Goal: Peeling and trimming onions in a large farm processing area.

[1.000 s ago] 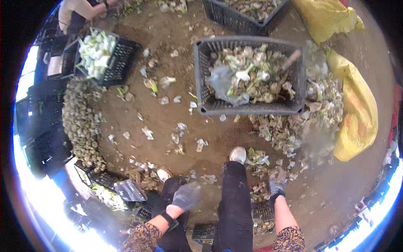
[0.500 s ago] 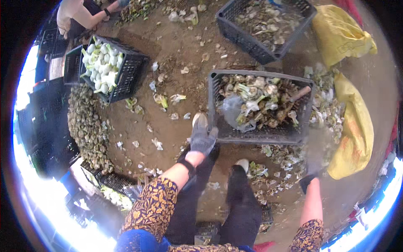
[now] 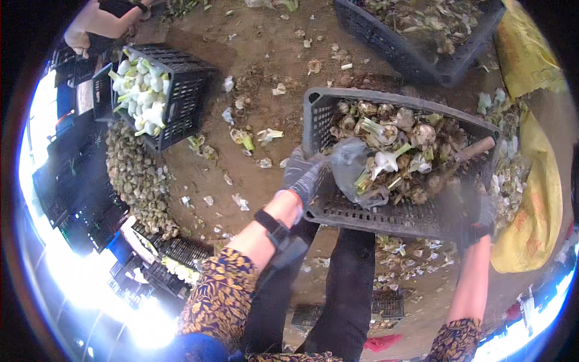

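A dark grey plastic crate [image 3: 386, 220] in front of me holds garlic bulbs [image 3: 424, 136] with dry skins and trimmings, a crumpled clear plastic bag [image 3: 350, 163] and a wooden handle [image 3: 476, 148]. My left hand [image 3: 301, 175], in a grey glove, is closed on the crate's left end. At the opposite end is my gloved right hand [image 3: 482, 211], touching the crate, its fingers blurred by a hazy patch in the picture. My legs show under the near side of the crate.
A crate of white peeled garlic [image 3: 139, 90] stands upper left, near a co-worker's arm [image 3: 114, 24]. A garlic pile [image 3: 139, 181] lies left. Another crate [image 3: 416, 54] stands at top right, yellow sacks [image 3: 525, 229] at right. Scraps litter the floor [image 3: 217, 157].
Both my hands have moved up and outward from near my legs to the crate's ends; my left has closed on it. The crate first came lower in view, and now sits slightly right, more tilted.
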Tool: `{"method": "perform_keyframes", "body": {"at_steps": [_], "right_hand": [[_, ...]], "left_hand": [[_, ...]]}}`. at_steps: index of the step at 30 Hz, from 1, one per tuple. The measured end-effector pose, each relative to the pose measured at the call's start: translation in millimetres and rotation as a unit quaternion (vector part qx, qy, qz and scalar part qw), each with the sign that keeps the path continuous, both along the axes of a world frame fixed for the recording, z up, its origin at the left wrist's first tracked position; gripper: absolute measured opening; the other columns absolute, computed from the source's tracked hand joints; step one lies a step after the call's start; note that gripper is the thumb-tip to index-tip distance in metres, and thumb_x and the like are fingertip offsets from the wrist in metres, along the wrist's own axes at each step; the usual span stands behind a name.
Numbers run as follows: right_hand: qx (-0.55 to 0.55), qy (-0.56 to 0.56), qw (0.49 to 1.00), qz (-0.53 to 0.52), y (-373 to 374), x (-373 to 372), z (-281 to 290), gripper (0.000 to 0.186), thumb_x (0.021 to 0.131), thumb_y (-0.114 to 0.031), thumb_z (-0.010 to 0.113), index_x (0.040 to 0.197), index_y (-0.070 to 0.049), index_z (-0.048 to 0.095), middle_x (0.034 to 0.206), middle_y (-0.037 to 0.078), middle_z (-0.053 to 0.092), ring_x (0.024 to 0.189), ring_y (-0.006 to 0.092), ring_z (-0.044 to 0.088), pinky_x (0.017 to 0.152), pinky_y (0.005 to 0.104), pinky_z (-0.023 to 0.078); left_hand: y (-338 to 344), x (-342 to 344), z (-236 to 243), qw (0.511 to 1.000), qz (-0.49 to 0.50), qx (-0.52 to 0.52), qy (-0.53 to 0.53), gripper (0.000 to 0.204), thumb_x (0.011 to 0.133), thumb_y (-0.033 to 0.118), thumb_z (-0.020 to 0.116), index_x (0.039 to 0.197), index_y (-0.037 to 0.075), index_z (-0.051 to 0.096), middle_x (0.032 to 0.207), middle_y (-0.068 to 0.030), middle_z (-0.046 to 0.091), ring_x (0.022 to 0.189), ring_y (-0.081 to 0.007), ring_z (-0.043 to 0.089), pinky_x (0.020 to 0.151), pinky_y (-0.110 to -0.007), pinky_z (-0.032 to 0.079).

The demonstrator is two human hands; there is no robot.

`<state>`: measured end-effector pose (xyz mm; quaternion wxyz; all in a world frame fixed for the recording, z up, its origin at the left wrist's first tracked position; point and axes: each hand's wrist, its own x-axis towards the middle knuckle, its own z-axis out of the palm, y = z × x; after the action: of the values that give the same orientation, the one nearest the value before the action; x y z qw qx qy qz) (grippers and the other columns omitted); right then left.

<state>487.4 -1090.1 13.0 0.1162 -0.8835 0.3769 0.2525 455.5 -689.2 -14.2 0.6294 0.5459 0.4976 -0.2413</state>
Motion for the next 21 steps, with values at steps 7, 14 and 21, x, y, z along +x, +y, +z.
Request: {"method": "perform_keyframes", "body": {"at_steps": [7, 14, 21], "right_hand": [[0.354, -0.21, 0.888, -0.204, 111, 4, 43, 0.035, 0.077, -0.014, 0.059, 0.108, -0.002, 0.05, 0.091, 0.004, 0.057, 0.076, 0.0138, 0.054, 0.065, 0.0243, 0.043], [0.495, -0.199, 0.825, -0.189, 216, 36, 15, 0.03, 0.078, -0.019, 0.056, 0.103, -0.002, 0.05, 0.083, 0.003, 0.057, 0.072, 0.0096, 0.05, 0.064, 0.0255, 0.041], [0.33, -0.266, 0.905, -0.021, 231, -5, 10, 0.05, 0.075, -0.025, 0.054, 0.114, 0.003, 0.042, 0.112, 0.024, 0.049, 0.11, 0.033, 0.044, 0.095, 0.0351, 0.033]], "left_hand": [[100, 34, 50, 0.998, -0.016, 0.06, 0.025, 0.023, 0.076, 0.018, 0.061, 0.094, 0.007, 0.051, 0.075, -0.0022, 0.053, 0.065, -0.0137, 0.051, 0.054, -0.031, 0.045], [230, 63, 21, 0.939, -0.202, 0.277, -0.028, 0.024, 0.081, 0.028, 0.049, 0.081, 0.006, 0.06, 0.069, -0.0003, 0.055, 0.057, -0.0143, 0.047, 0.052, -0.029, 0.039], [276, 10, -17, 0.898, -0.275, 0.333, -0.079, 0.046, 0.086, 0.022, 0.047, 0.126, 0.006, 0.033, 0.118, -0.0072, 0.042, 0.106, -0.0171, 0.039, 0.09, -0.029, 0.031]]}}
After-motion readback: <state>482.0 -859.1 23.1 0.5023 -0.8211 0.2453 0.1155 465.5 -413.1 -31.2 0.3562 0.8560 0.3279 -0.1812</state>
